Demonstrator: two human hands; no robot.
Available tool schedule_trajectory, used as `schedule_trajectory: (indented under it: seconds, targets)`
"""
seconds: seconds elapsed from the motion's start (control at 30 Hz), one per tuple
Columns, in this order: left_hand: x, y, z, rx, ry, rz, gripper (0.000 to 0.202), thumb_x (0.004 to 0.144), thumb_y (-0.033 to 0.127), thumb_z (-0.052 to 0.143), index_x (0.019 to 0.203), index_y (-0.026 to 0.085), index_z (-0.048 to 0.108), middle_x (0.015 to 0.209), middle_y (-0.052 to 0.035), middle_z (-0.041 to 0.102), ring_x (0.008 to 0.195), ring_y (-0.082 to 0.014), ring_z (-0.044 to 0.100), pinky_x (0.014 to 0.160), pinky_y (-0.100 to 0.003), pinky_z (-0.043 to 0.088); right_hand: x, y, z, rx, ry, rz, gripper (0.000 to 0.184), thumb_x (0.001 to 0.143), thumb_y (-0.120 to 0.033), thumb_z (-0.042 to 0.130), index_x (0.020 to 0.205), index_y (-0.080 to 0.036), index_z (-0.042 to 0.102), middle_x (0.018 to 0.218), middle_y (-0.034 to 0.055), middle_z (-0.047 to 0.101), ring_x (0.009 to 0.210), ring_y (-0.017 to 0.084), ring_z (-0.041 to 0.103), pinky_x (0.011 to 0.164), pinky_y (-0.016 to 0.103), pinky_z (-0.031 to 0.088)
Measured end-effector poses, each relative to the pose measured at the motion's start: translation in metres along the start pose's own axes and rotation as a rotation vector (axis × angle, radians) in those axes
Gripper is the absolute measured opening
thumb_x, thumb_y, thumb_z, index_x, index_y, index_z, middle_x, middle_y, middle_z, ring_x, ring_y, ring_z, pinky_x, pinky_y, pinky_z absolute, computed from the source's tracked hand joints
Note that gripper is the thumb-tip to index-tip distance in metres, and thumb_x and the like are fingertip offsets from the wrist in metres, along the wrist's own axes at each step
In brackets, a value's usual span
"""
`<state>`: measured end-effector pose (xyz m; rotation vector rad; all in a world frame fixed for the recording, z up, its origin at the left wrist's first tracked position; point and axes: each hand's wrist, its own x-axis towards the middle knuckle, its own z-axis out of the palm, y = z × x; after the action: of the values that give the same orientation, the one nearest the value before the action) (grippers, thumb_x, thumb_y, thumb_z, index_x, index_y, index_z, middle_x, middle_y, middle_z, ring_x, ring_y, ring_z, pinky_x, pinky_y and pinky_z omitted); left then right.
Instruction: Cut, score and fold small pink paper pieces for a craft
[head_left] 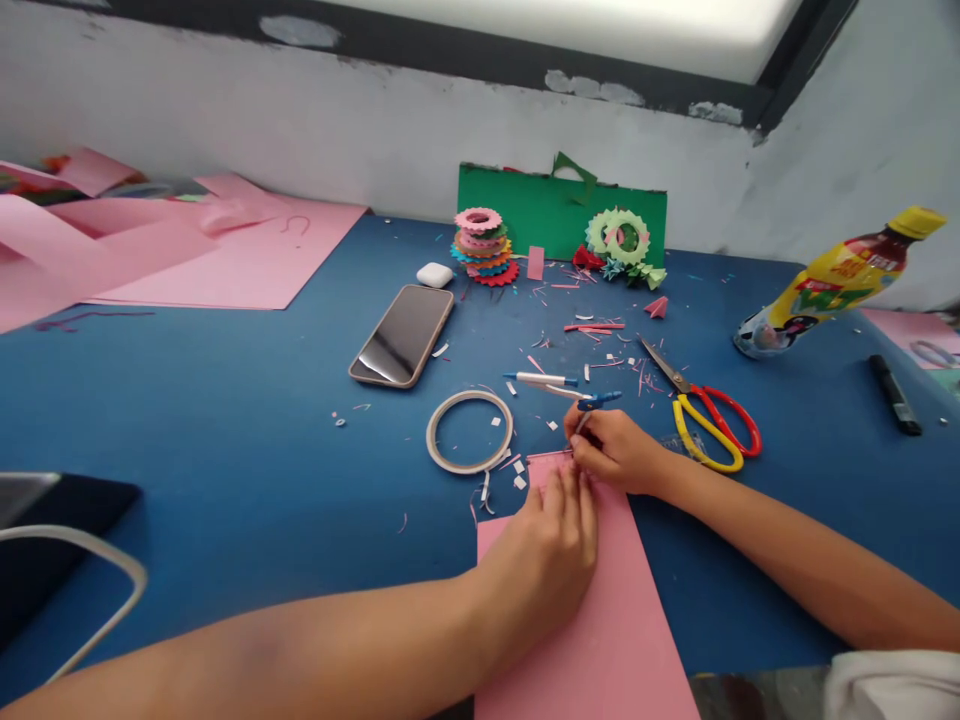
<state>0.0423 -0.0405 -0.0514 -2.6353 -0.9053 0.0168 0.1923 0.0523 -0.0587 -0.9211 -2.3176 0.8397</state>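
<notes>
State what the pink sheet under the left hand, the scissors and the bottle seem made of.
Pink sheet: matte paper or thin card, judging by its flat, even surface and crisp edges.
Scissors: grey metal blades, likely steel; the smooth, bright red and yellow handles look plastic.
Bottle: probably clear plastic, see-through near the base, with a printed wrap.

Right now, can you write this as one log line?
left hand: on pink paper | right hand: holding blue tool at paper's far end | scissors: on table, unheld
</notes>
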Motion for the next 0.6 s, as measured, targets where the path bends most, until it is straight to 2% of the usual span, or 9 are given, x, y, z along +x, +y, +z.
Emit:
schedule_trajectory:
  seconds: [0.2, 0.6]
  targets:
    - [-0.0004, -0.0020, -0.0023, -0.012, -0.025, 0.006, 0.047, 0.083, 0.012, 0.034, 0.124, -0.005, 0.050, 0.123, -0.0272, 0.054, 0.111, -0.0345, 0.056, 0.083, -0.041, 0.051, -0.0010, -0.0002, -0.0021, -0.019, 0.019, 0.011, 0.008, 0.078, -0.014, 0.041, 0.078, -0.018, 0.048, 0.061, -0.0021, 0.053, 0.054, 0.010, 0.051, 0.056, 0.022, 0.040]
    - [-0.0002, -0.0019, 0.0001, -0.008, 0.037, -0.009, 0.047, 0.081, 0.009, 0.033, 0.121, -0.005, 0.054, 0.119, -0.0271, 0.057, 0.106, -0.0351, 0.059, 0.081, -0.043, 0.052, -0.0019, 0.0015, -0.0001, -0.087, 0.028, -0.035, 0.009, 0.079, -0.015, 0.041, 0.077, -0.018, 0.049, 0.062, -0.0002, 0.054, 0.055, 0.011, 0.051, 0.057, 0.023, 0.042]
